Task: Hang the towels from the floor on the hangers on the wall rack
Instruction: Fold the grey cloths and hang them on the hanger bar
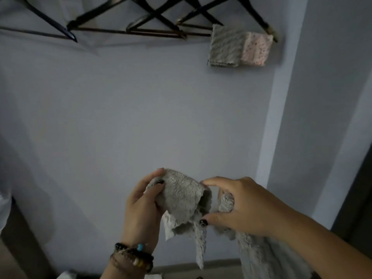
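Head view, held towel: grey fleecy towel (182,196) bunched between both hands in front of the wall, low in the frame; loose ends trailing down, one narrow strip hanging straight below; rest draping off to the lower right
Left hand (141,208): fingers curled on the towel's left edge, thumb pinching the fabric near the top
Right hand (241,204): fingers (213,182) arched over the top, thumb below, pinching the towel's right part
Hangers (128,27): dark, overlapping in a row along the top of the wall; bare bars to the left
Already hung: grey towel (225,46) and pink patterned towel (256,49) side by side, touching, on the rightmost hanger
Key relation: bare hanger bars well above the hands, up and left of the bunch; long axis unclear while crumpled; left hand probably nearer the free bars
Judged step: spreading an edge before lifting
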Motion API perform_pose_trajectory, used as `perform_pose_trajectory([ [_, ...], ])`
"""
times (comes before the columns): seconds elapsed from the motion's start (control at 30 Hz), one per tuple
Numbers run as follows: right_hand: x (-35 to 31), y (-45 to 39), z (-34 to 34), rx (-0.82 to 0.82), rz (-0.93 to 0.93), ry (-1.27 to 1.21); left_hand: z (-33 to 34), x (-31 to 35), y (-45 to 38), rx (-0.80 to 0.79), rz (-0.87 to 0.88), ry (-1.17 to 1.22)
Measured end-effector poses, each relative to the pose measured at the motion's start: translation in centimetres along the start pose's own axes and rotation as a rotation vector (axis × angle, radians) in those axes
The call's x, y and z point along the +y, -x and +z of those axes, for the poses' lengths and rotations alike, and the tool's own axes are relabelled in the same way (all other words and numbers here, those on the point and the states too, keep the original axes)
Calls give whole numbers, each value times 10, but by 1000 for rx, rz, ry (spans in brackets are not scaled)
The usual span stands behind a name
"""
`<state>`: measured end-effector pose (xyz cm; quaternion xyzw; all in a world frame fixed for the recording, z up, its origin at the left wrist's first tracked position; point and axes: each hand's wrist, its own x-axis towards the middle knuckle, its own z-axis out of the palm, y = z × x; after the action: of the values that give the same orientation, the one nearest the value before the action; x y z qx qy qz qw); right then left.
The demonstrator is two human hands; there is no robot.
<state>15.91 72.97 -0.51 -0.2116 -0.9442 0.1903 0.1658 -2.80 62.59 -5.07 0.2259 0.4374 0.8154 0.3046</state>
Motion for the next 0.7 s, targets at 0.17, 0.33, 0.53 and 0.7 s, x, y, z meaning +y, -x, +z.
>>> perform_pose_trajectory([
  [0.17, 25, 7, -22, 91, -40, 140, 42, -6, -9, -203, -22, 15],
  [0.33, 70, -24, -34, 338, -185, 215, 73, -20, -56, -363, -8, -82],
  [0.53, 121, -88, -33, 451, -81, 244, 88, -44, -130, -320, 191, -350],
  [0.7, 160, -150, -36, 448, -64, 221, 96, -58, -201, -288, 182, -553],
])
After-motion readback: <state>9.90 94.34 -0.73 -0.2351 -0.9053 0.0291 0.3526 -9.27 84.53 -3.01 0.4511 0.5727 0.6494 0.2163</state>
